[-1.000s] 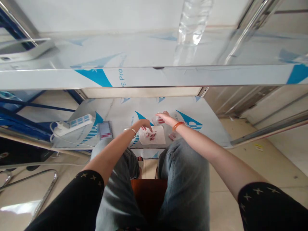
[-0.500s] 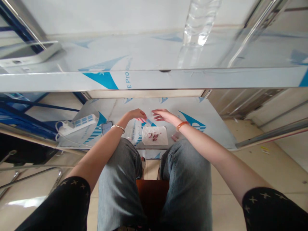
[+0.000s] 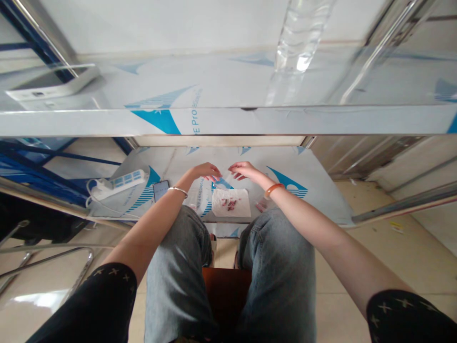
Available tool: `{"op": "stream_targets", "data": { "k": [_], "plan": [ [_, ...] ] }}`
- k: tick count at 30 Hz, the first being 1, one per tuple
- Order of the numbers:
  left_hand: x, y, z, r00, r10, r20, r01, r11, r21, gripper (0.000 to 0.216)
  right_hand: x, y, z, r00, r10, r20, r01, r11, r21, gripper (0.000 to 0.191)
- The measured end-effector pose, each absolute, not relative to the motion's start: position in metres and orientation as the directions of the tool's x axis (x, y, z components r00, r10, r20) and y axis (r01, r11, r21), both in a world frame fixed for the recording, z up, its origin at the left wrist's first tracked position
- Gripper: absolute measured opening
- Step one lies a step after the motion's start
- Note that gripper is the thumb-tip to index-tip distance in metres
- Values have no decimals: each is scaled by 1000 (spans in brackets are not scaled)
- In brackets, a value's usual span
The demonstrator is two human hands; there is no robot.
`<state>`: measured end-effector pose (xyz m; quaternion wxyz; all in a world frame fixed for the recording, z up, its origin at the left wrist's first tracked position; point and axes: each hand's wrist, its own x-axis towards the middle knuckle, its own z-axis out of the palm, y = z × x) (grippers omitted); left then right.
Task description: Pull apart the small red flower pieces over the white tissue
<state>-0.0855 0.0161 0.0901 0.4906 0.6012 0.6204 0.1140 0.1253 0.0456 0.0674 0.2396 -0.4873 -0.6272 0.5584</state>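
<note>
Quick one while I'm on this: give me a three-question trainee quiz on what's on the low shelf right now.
1. True or false: the red bits lie on the white tissue.
2. Which lies nearest the left hand on its outer side? A) phone B) power strip C) water bottle
3. Fill in: the right hand wears an orange ____ at the wrist.

Key
1. True.
2. A; the strip lies farther left on the shelf, and the bottle stands on the upper level.
3. Bangle.
</note>
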Motion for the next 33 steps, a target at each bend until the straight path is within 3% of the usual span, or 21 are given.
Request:
{"op": "stream_targets", "data": {
  "k": [7, 11, 14, 17, 22, 27, 33],
  "plan": [
    [-75, 15, 93, 96, 940, -329, 536, 229, 812, 15, 122, 38, 71, -493, 826, -273, 388, -72, -919, 6],
    [-74, 16, 93, -14, 965, -260, 435, 240, 868, 21, 130, 46, 60, -590, 714, -377, 424, -124, -897, 15],
    [-78, 18, 91, -61, 968, -242, 366, 247, 897, 27, 134, 50, 54, -643, 645, -414, 443, -128, -887, 9],
    [-81, 16, 89, 26, 949, -314, 388, 280, 878, 31, 134, 50, 53, -631, 677, -379, 411, -122, -903, 12],
    [-80, 10, 87, 234, 810, -537, 578, 328, 747, 29, 131, 51, 53, -538, 767, -351, 424, -114, -898, 15],
    [-78, 11, 84, 230, 862, -451, 570, 257, 781, 19, 132, 53, 50, -549, 737, -395, 437, -150, -887, 10],
    [-83, 16, 78, 211, 856, -472, 586, 276, 762, 17, 135, 53, 53, -564, 710, -422, 444, -170, -880, 12]
  ]
}}
